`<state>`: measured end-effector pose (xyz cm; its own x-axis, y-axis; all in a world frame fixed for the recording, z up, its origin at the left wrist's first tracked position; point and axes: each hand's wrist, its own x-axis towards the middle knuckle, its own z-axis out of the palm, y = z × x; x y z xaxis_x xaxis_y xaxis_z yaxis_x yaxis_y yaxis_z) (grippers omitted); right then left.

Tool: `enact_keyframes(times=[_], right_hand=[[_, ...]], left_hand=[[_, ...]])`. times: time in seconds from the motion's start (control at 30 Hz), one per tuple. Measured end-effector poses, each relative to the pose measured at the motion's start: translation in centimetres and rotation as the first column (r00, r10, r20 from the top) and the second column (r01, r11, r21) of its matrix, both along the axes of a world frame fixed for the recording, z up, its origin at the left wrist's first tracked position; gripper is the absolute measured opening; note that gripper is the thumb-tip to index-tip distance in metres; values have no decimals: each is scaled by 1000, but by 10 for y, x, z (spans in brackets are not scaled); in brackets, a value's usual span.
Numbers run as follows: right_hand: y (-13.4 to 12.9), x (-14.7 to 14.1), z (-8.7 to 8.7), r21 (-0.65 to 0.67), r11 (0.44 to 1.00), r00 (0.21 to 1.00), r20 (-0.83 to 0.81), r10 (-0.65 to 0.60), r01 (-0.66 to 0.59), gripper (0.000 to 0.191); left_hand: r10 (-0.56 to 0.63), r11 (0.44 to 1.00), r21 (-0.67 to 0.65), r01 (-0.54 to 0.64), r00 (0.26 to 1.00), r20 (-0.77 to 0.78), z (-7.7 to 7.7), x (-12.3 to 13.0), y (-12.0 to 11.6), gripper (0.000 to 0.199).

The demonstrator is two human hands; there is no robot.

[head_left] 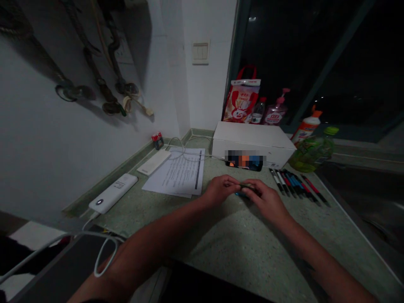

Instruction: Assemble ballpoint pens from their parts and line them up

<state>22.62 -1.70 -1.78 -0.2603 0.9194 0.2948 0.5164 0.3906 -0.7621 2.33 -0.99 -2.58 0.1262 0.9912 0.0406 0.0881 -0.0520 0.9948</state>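
Above the middle of the counter, my left hand and my right hand meet with closed fingertips. Between them they pinch a thin, dark, pen-like piece, lying nearly level; the fingers cover much of it. Something small and blue shows just under the fingertips, too small to name. Right of my right hand lies a row of several pens with black, red, blue and white barrels. Behind the hands a phone leans sideways against a white box.
Printed sheets, a flat white case and a white power bank with a cable lie to the left. A small red box stands by the wall. A green bottle stands beside the sink at right.
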Motion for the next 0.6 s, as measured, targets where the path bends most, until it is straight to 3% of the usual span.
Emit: enact_keyframes(times=[0.1,0.2,0.3,0.6], right_hand=[[2,-2,-1,12,999,997,-67,34,-33,27],[3,-2,0,29,999,999,-21,27,-26,20],[4,-1,1,-17,999,998,58,32,-31,27],[5,-2,-1,-12,999,998,36,45,-45,18]], left_hand=[[7,1000,-8,-8,999,-38,3,-3,0,8],[-9,999,35,11,999,-54,3,-5,-1,11],[-14,997,75,20,997,-74,0,-7,-1,12],[10,996,90,1,993,-116,-1,-12,0,22]])
